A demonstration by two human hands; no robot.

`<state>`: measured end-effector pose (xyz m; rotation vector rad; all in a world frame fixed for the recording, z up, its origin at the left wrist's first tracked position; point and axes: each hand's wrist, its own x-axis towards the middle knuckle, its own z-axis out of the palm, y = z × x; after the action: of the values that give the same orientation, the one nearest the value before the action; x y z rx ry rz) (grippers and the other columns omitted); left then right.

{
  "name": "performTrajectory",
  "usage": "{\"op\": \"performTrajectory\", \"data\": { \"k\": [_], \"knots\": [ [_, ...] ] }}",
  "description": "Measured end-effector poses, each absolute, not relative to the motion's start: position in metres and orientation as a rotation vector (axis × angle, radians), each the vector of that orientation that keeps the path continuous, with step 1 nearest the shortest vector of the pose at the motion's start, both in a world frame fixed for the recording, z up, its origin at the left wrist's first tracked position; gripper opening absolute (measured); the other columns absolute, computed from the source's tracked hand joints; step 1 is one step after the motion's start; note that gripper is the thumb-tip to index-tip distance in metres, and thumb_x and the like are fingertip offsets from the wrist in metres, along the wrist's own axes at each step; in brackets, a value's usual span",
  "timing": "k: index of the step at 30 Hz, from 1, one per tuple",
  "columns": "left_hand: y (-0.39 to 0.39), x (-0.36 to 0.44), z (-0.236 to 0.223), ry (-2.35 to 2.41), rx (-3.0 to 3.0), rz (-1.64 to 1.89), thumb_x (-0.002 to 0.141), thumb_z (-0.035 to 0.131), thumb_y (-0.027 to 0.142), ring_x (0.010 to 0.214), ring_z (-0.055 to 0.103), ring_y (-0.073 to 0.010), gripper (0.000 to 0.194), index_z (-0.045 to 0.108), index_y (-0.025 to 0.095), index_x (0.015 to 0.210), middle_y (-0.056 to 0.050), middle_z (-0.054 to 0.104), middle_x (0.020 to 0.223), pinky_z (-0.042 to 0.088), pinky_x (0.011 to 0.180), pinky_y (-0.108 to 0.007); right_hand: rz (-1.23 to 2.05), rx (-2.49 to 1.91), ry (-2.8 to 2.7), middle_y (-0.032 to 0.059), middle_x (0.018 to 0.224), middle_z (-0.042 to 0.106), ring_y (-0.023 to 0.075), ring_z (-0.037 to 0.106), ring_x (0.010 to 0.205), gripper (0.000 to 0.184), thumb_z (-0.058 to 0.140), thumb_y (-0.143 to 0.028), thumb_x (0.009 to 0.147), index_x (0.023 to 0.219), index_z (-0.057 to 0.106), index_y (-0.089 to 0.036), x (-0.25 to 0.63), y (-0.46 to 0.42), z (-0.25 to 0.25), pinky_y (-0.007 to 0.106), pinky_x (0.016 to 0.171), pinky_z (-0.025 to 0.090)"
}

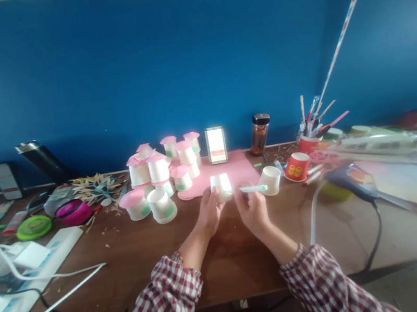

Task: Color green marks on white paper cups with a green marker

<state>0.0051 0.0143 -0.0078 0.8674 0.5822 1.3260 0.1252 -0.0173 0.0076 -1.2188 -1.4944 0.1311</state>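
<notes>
Left of the frame's centre, pink-topped cups (158, 169) stand crowded; a bump from the left hand (210, 211) could topple them. At the centre, that hand grips a white cup (221, 186), which squeezing could dent. Just right, the right hand (254, 211) pinches a pen (252, 189); straying outward, it could knock over the loose cup (271, 181) beside it.

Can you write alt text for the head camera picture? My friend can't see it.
A person's left hand holds a white cup and the right hand a pen-like stick, above a brown table. To the left stand white cups with pink tops; behind is a blue wall.
</notes>
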Motion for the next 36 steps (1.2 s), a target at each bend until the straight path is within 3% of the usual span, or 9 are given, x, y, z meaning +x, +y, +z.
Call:
{"op": "performTrajectory", "data": {
  "k": [36],
  "knots": [
    [0.0156, 0.0051, -0.0031, 0.525, 0.826, 1.281, 0.083, 0.056, 0.036, 0.112, 0.056, -0.0247, 0.026, 0.064, 0.018, 0.100, -0.009, 0.066, 0.103, 0.042, 0.098, -0.039, 0.120, -1.234, -1.430, 0.0039, 0.065, 0.065, 0.0150, 0.060, 0.057, 0.024, 0.046, -0.032, 0.090, 0.079, 0.059, -0.016, 0.1292, -0.0131, 0.0044, 0.025, 0.059, 0.048]
  ]
}}
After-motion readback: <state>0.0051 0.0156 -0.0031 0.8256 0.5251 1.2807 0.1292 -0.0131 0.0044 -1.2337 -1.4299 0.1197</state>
